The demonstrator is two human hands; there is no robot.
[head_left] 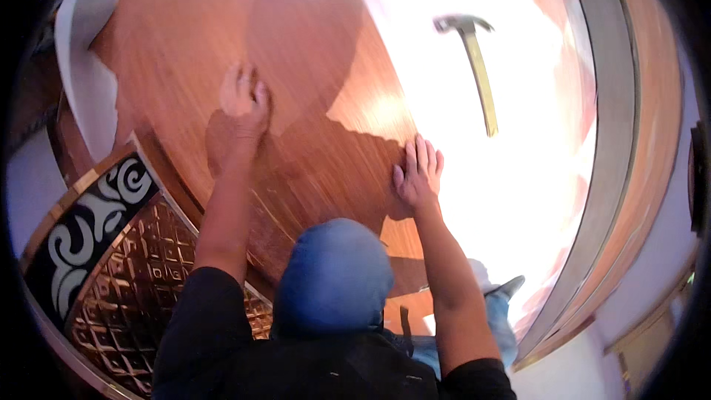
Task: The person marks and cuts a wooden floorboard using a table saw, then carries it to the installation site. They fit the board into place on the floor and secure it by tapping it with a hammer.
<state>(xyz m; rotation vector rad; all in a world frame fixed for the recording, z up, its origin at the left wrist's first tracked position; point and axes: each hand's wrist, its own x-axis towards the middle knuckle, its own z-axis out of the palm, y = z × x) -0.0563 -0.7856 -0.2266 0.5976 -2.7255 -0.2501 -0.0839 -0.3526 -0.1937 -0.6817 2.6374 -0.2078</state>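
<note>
A brown wood-grain sheet (304,155) lies spread out in front of me. My left hand (244,104), a little smeared by motion, is over its left part with the fingers stretched out and nothing in them. Flat on the sheet's right edge, where it meets a glaring white surface (474,200), is my right hand (421,174), fingers extended and holding nothing. Beyond that hand, a claw hammer (479,74) with a dark head and yellowish handle rests on the white surface. My knee in blue jeans (333,274) is bent over the sheet's near end.
At the lower left stands a panel (126,274) with pale scrolls on black and a shiny brown diamond pattern. A curled white strip (81,67) rises at the far left. A grey band and a curved wooden edge (644,141) bound the right side.
</note>
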